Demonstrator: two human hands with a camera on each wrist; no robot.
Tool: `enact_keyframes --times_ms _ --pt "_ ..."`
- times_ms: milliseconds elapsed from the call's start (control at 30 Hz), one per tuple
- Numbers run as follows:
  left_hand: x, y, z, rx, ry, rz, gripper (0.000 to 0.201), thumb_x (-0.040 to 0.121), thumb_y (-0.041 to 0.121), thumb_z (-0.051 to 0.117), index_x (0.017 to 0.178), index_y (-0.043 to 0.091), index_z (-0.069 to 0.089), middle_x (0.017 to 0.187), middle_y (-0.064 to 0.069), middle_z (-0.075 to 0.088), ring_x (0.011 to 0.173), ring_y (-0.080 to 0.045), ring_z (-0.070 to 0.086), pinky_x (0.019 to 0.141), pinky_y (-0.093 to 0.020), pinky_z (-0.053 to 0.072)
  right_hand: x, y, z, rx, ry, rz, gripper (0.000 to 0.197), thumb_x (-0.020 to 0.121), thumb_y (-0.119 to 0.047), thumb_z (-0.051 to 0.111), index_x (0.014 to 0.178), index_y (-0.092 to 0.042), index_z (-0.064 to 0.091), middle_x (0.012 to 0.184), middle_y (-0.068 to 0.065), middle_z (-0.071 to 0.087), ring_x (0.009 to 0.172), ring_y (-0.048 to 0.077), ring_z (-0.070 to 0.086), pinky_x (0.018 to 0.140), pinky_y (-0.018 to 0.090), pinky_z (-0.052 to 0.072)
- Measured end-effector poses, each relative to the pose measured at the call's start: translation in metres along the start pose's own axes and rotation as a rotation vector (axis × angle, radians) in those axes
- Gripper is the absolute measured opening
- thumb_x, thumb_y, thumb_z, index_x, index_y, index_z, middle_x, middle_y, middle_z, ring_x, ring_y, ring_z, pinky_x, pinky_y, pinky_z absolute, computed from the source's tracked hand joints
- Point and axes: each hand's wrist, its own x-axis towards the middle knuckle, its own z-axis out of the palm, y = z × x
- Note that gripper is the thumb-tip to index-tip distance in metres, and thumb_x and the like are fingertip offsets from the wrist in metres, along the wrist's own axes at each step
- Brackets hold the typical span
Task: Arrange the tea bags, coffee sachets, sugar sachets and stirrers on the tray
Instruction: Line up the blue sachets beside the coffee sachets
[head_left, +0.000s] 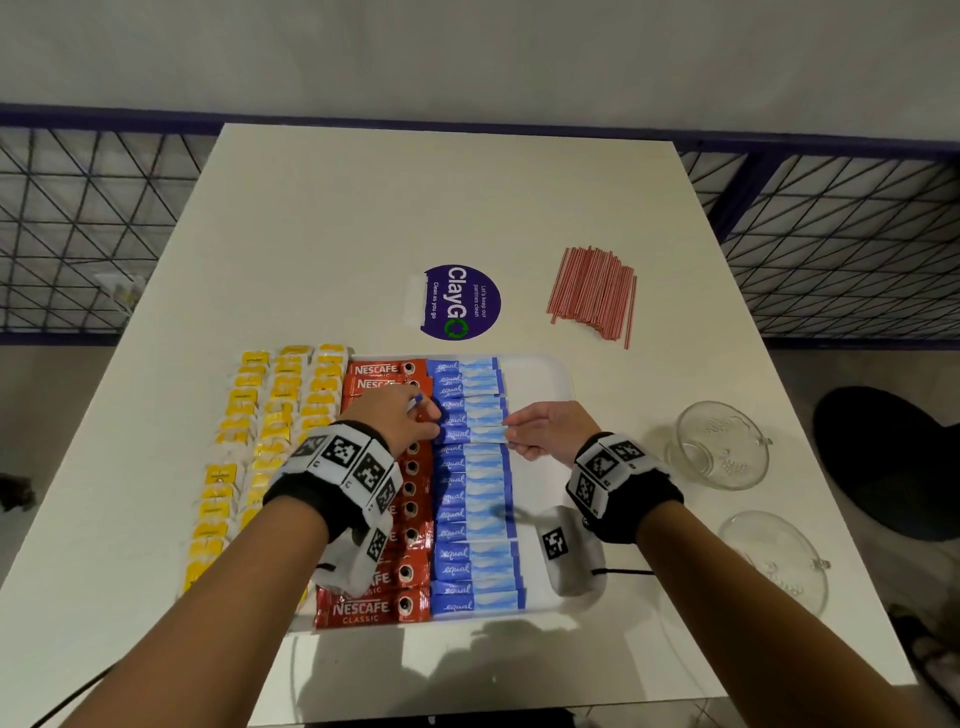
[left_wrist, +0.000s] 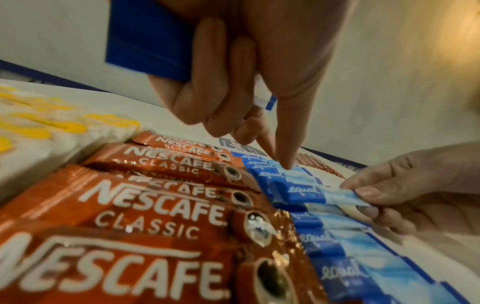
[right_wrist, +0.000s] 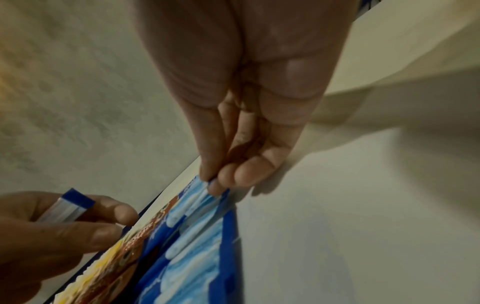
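Right grip (head_left: 545, 428) pinches a sugar sachet (head_left: 480, 434) at frame centre; left grip (head_left: 400, 421) holds spare sachets (left_wrist: 148, 39). Tray's (head_left: 540, 379) right strip bare. Stirrers (head_left: 592, 293) upper right on white surface (head_left: 337, 234).

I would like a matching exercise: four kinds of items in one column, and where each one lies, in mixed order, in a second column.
1. tea bags
2. coffee sachets
3. sugar sachets
4. stirrers

a. heap on the table beyond the tray
b. blue row, right of the red one
c. yellow rows, far left
d. red row in the middle

Pairs: 1-c, 2-d, 3-b, 4-a
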Motion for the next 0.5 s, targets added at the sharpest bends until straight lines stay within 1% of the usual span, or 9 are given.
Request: enact_keyframes --times_ms 33,100,200,233,267,333,400,433,500 --pt "0.000 0.002 0.000 0.035 -0.017 0.006 0.008 0.086 0.021 0.064 0.092 0.019 0.060 0.074 0.012 0.048 0.075 -0.010 0.049 0.060 -0.019 0.037 0.001 0.001 0.001 -0.006 -0.001 0.002 0.010 0.084 -0.001 0.063 0.078 -0.009 0.063 0.068 0.007 0.062 0.058 0.012 0.054 0.057 0.015 0.047" --pt "0.002 0.004 0.002 0.107 -0.037 0.025 0.014 0.086 0.025 0.063 0.099 0.017 0.062 0.077 0.012 0.048 0.078 -0.009 0.049 0.069 -0.020 0.037 0.003 0.001 0.002 -0.017 -0.003 0.007 0.010 0.084 -0.001 0.062 0.079 -0.009 0.063 0.069 0.007 0.062 0.057 0.011 0.053 0.055 0.014 0.046" --pt "0.005 0.007 0.004 0.196 -0.068 0.044 0.021 0.086 0.031 0.064 0.103 0.019 0.062 0.092 0.008 0.053 0.089 -0.011 0.052 0.076 -0.022 0.039 0.003 -0.001 0.004 -0.022 0.004 0.027 0.004 0.085 0.000 0.061 0.088 -0.002 0.063 0.067 0.007 0.061 0.054 0.011 0.052 0.051 0.013 0.045" --pt "0.006 0.008 0.005 0.224 -0.079 0.053 0.022 0.086 0.032 0.064 0.103 0.020 0.062 0.097 0.007 0.056 0.093 -0.012 0.053 0.077 -0.022 0.040 0.004 -0.001 0.004 -0.021 0.007 0.028 0.007 0.085 0.000 0.061 0.092 0.000 0.062 0.067 0.007 0.060 0.052 0.010 0.051 0.050 0.013 0.044" --pt "0.007 0.008 0.006 0.248 -0.089 0.061 0.022 0.086 0.033 0.064 0.103 0.021 0.061 0.102 0.006 0.058 0.095 -0.012 0.054 0.079 -0.023 0.042 0.004 -0.002 0.005 -0.016 0.008 0.029 0.008 0.086 0.001 0.060 0.094 0.000 0.061 0.067 0.007 0.059 0.049 0.008 0.051 0.048 0.012 0.043" --pt "0.010 0.007 0.007 0.291 -0.092 0.079 0.022 0.086 0.033 0.064 0.104 0.021 0.061 0.110 0.004 0.060 0.100 -0.014 0.056 0.083 -0.025 0.043 0.005 -0.002 0.006 -0.015 0.018 0.026 0.008 0.085 0.000 0.062 0.092 -0.003 0.060 0.065 0.007 0.059 0.043 0.004 0.051 0.046 0.012 0.042" --pt "0.011 0.006 0.007 0.315 -0.090 0.088 0.021 0.086 0.034 0.063 0.103 0.021 0.061 0.113 0.004 0.060 0.102 -0.015 0.056 0.084 -0.026 0.043 0.006 0.000 0.006 -0.058 0.046 0.018 0.006 0.082 -0.004 0.067 0.083 -0.006 0.060 0.066 0.005 0.060 0.050 0.008 0.053 0.052 0.014 0.046" --pt "0.011 0.006 0.007 0.315 -0.090 0.090 0.020 0.086 0.033 0.063 0.103 0.021 0.061 0.112 0.004 0.060 0.102 -0.015 0.056 0.083 -0.026 0.043 0.006 0.001 0.006 -0.082 0.061 0.011 0.010 0.081 -0.008 0.069 0.079 -0.009 0.060 0.066 0.005 0.061 0.054 0.012 0.054 0.056 0.018 0.048" --pt "0.011 0.006 0.006 0.304 -0.090 0.090 0.019 0.086 0.033 0.063 0.101 0.021 0.062 0.110 0.004 0.061 0.098 -0.013 0.056 0.080 -0.024 0.042 0.006 0.003 0.006 -0.105 0.087 0.000 0.016 0.079 -0.011 0.071 0.074 -0.013 0.057 0.064 0.004 0.060 0.056 0.015 0.054 0.060 0.023 0.049"
